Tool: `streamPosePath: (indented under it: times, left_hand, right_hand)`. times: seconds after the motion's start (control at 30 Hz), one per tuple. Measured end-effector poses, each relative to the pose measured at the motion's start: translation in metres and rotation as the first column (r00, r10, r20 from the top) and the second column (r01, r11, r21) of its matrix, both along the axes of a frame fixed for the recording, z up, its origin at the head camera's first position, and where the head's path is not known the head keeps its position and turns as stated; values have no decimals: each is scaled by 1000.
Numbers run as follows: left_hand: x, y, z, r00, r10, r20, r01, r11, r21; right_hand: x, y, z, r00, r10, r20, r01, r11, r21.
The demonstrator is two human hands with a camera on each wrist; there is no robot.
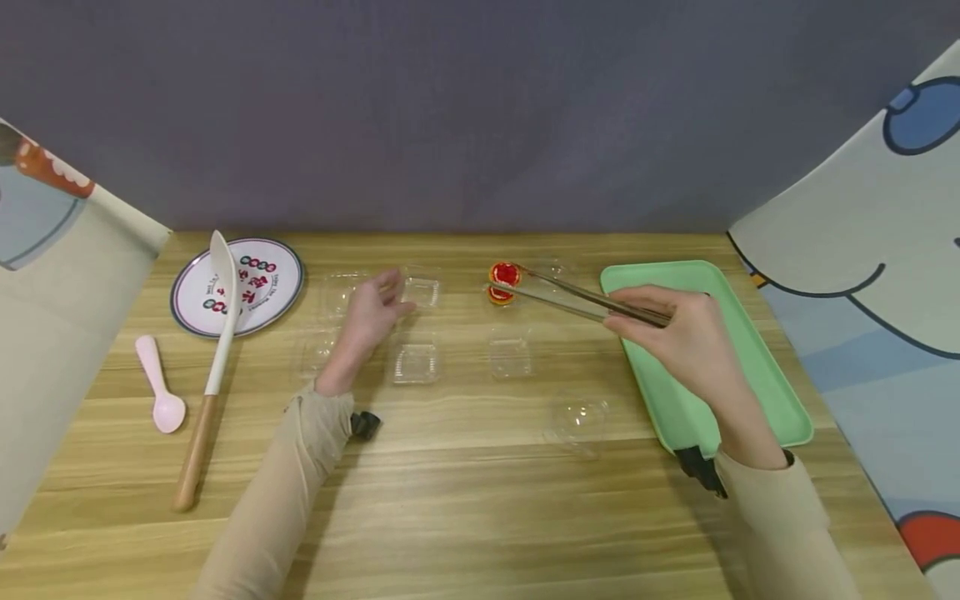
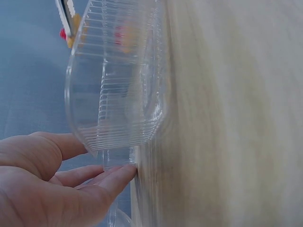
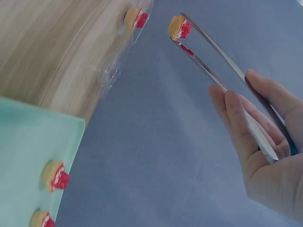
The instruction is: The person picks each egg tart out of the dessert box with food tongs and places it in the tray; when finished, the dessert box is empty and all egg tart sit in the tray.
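Observation:
My right hand (image 1: 678,333) grips metal tongs (image 1: 577,296) between thumb and fingers. At the tong tips is a small tart (image 3: 179,27) with a yellow crust and red top, held above the table. Another such tart (image 3: 136,19) shows by clear plastic in the right wrist view. My left hand (image 1: 372,310) reaches among clear plastic boxes at the back. Its thumb and fingers lie right at a corner of a ribbed clear box (image 2: 118,94), fingers fairly straight, the thumb tip hidden behind the plastic.
A green tray (image 1: 787,425) at right bears two tarts in the right wrist view. Clear boxes (image 1: 416,364) and a clear lid (image 1: 581,421) stand mid-table. A patterned plate (image 1: 273,300), white ladle with wooden handle (image 1: 198,450) and pink spoon (image 1: 167,410) lie left.

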State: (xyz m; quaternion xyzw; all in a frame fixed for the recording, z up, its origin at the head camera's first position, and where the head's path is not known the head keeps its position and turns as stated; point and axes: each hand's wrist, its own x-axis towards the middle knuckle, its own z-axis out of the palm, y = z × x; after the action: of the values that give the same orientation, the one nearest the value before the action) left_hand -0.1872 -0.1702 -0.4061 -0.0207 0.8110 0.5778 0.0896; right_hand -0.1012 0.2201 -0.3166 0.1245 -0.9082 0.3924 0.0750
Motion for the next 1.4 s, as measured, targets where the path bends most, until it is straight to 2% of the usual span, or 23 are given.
streamPosePath:
  times: [0.17,0.43,0.63,0.87,1.4]
  left_hand:
    - [1,0,0,1000,4,-7,-4,1000,0]
    - [2,0,0,1000,-6,1,6,1000,23]
    - [1,0,0,1000,-6,1,6,1000,17]
    - [1,0,0,1000,-1,2,1,1000,6]
    - [2,0,0,1000,-6,-17,6,1000,8]
  right_hand:
    - [7,10,0,1000,-19,-10,19,1000,-16]
    - [22,28,0,996,-72,59,75,996,-42]
    - [34,40,-3,992,-130,0,130,991,7]
    - [49,60,-6,988,-154,19,154,988,20]
    - [85,100,-18,947,-315,61,310,948,71]
